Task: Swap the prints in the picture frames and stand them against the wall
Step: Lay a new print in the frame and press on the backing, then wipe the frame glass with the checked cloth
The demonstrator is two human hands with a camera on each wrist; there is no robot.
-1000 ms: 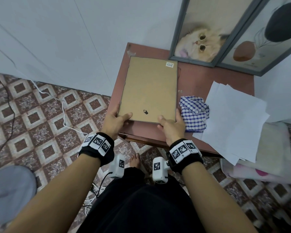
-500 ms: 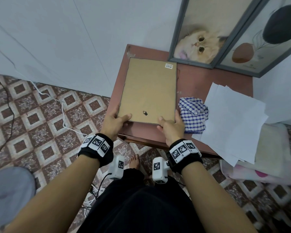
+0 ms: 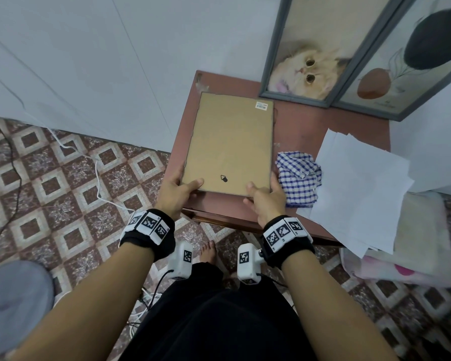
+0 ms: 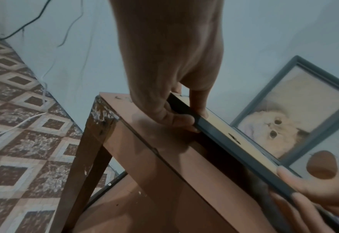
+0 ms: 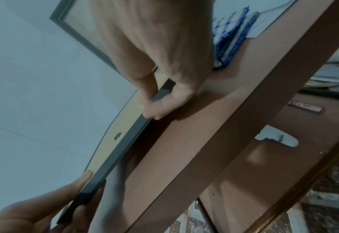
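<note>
A picture frame [image 3: 229,142] lies face down on the brown table [image 3: 305,131], its cardboard back up, its near edge lifted slightly off the top. My left hand [image 3: 179,188] grips its near left corner, thumb on the backing and fingers under the dark rim [image 4: 214,127]. My right hand [image 3: 264,195] grips the near right corner the same way, seen in the right wrist view [image 5: 156,100]. Two grey frames stand against the wall at the back: one with a cat print [image 3: 307,71], one with an abstract print [image 3: 401,74].
A blue checked cloth [image 3: 298,178] lies right of the frame, touching my right hand. A stack of white paper sheets [image 3: 357,183] overhangs the table's right front corner. White and black cables [image 3: 89,157] trail over the patterned floor at left. My bare foot [image 3: 208,251] is under the table's edge.
The frame has shifted very little; both hands keep the same hold on its near corners. The view has tilted slightly.
</note>
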